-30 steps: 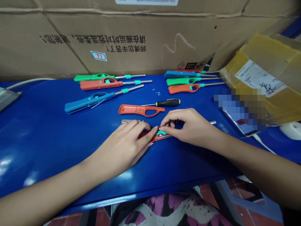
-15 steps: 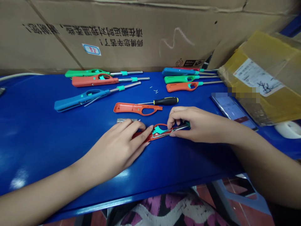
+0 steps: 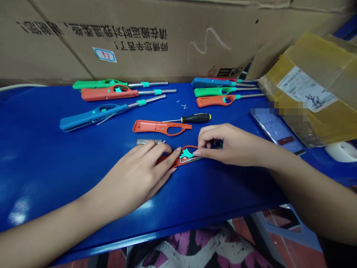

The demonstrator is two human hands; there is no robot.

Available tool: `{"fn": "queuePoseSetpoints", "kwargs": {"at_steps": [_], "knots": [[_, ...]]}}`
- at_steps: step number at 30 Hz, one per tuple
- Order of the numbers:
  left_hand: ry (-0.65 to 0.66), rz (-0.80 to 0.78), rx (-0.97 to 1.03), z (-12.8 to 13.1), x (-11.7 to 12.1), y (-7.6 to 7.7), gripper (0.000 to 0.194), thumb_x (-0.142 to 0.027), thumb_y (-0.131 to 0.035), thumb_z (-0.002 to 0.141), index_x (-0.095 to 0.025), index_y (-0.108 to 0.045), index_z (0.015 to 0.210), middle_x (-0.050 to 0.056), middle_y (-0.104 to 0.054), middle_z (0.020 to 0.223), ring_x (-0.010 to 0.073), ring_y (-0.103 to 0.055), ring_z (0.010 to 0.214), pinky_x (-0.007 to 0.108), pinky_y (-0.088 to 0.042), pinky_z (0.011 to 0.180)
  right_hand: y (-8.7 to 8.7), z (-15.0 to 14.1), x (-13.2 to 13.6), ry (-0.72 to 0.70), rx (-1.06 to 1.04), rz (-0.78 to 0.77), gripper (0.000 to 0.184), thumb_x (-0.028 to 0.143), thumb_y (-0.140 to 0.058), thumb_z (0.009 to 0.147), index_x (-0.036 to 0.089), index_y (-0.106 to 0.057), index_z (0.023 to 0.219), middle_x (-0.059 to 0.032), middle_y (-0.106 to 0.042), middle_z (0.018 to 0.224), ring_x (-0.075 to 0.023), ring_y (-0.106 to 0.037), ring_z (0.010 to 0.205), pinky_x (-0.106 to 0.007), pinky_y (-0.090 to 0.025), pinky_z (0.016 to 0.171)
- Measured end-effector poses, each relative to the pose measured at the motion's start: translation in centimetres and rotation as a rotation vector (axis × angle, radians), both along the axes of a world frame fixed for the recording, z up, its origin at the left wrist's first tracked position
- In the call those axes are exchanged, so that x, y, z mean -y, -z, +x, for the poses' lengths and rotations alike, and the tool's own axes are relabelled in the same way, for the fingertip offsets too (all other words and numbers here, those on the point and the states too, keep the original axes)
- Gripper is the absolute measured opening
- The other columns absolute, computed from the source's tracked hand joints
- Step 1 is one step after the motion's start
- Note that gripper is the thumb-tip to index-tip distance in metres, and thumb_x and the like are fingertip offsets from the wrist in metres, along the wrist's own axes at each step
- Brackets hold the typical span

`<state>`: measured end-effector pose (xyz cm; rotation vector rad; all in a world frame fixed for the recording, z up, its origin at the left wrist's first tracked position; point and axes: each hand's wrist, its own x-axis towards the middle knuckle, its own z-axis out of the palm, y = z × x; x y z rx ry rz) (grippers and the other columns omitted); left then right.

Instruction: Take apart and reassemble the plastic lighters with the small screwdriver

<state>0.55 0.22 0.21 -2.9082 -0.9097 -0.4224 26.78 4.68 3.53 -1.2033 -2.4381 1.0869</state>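
My left hand (image 3: 147, 165) grips the left end of an opened orange gas lighter (image 3: 176, 163) lying on the blue table. Inside the casing show a turquoise trigger (image 3: 186, 153) and a pale wire. My right hand (image 3: 220, 144) is closed in a pinch, thumb tip by the trigger; what lies between its fingertips is hidden. That hand also covers most of the lighter's barrel. Just behind sits the loose orange casing half (image 3: 150, 127), with a black-and-yellow screwdriver (image 3: 196, 118) touching it. A small silvery, see-through cylinder (image 3: 146, 142) lies behind my left fingers.
Several lighters lie at the back, including a blue one (image 3: 92, 117) on the left and an orange one (image 3: 210, 101) on the right. Tiny screws (image 3: 184, 107) lie between. A phone (image 3: 276, 130) and a taped carton (image 3: 315, 85) are right; a large cardboard box (image 3: 134, 18) stands behind.
My right hand's thumb has shifted left and slightly up, closer to the turquoise trigger, and the hand hides more of the barrel. My left hand keeps its grip.
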Motion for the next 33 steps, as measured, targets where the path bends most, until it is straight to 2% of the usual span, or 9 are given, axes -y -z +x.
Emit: {"fn": "queuePoseSetpoints", "kwargs": {"at_steps": [4,7,10,14,20,28,33], "knots": [[-0.005,-0.019,0.005,-0.03,-0.04,0.04,0.037,-0.026,-0.050,0.103,-0.011,-0.062,0.134,0.013,-0.065,0.107,0.0270,-0.058,0.090,0.042,-0.053,0.071,0.39,-0.30,-0.11,0.033,-0.003,-0.030,0.023,0.035,-0.069,0.087,0.019,-0.063,0.071,0.0002,-0.064,0.077,-0.0139,-0.058,0.072,-0.029,-0.043,0.066],[-0.004,-0.025,0.007,-0.03,-0.06,0.07,0.037,-0.025,-0.050,0.102,-0.011,-0.061,0.135,0.013,-0.065,0.107,0.0269,-0.058,0.089,0.041,-0.053,0.072,0.55,-0.27,-0.15,0.073,-0.020,-0.040,0.015,0.034,-0.073,0.085,0.019,-0.070,0.079,0.0001,-0.067,0.081,-0.0141,-0.059,0.075,-0.028,-0.046,0.070],[-0.002,-0.005,0.006,-0.01,-0.03,0.05,0.037,-0.026,-0.050,0.102,-0.011,-0.061,0.134,0.013,-0.065,0.106,0.0273,-0.058,0.089,0.041,-0.053,0.072,0.63,-0.32,-0.09,0.023,-0.059,-0.040,0.008,0.026,-0.071,0.087,0.019,-0.076,0.084,-0.0007,-0.070,0.087,-0.0138,-0.062,0.080,-0.028,-0.048,0.075],[-0.004,-0.004,0.004,0.04,0.01,-0.01,0.037,-0.027,-0.050,0.103,-0.011,-0.062,0.134,0.012,-0.064,0.105,0.0265,-0.057,0.089,0.040,-0.053,0.072,0.65,-0.61,0.14,-0.041,-0.096,-0.002,0.010,0.017,-0.068,0.088,0.017,-0.076,0.081,-0.0009,-0.070,0.085,-0.0120,-0.064,0.078,-0.026,-0.048,0.073],[-0.010,0.001,0.005,0.05,0.07,-0.06,0.036,-0.027,-0.052,0.102,-0.012,-0.064,0.133,0.011,-0.064,0.102,0.0267,-0.056,0.088,0.041,-0.054,0.072,0.71,-0.72,0.41,-0.148,-0.102,0.125,0.013,0.010,-0.064,0.090,0.015,-0.074,0.081,-0.0017,-0.067,0.083,-0.0115,-0.062,0.078,-0.025,-0.046,0.073],[-0.002,-0.022,0.038,0.14,0.17,-0.03,0.034,-0.026,-0.054,0.101,-0.012,-0.065,0.131,0.010,-0.065,0.101,0.0260,-0.056,0.088,0.041,-0.054,0.074,0.50,-0.64,0.48,-0.307,-0.047,0.324,0.020,0.017,-0.055,0.099,0.013,-0.069,0.084,-0.0047,-0.060,0.082,-0.0163,-0.055,0.081,-0.030,-0.043,0.076],[-0.008,-0.038,0.066,0.13,0.11,0.16,0.032,-0.024,-0.053,0.102,-0.012,-0.065,0.129,0.011,-0.065,0.103,0.0253,-0.056,0.091,0.039,-0.053,0.074,0.47,-0.43,0.66,-0.334,0.027,0.387,0.023,0.020,-0.052,0.101,0.014,-0.069,0.087,-0.0051,-0.061,0.085,-0.0182,-0.054,0.084,-0.034,-0.041,0.080]]}}
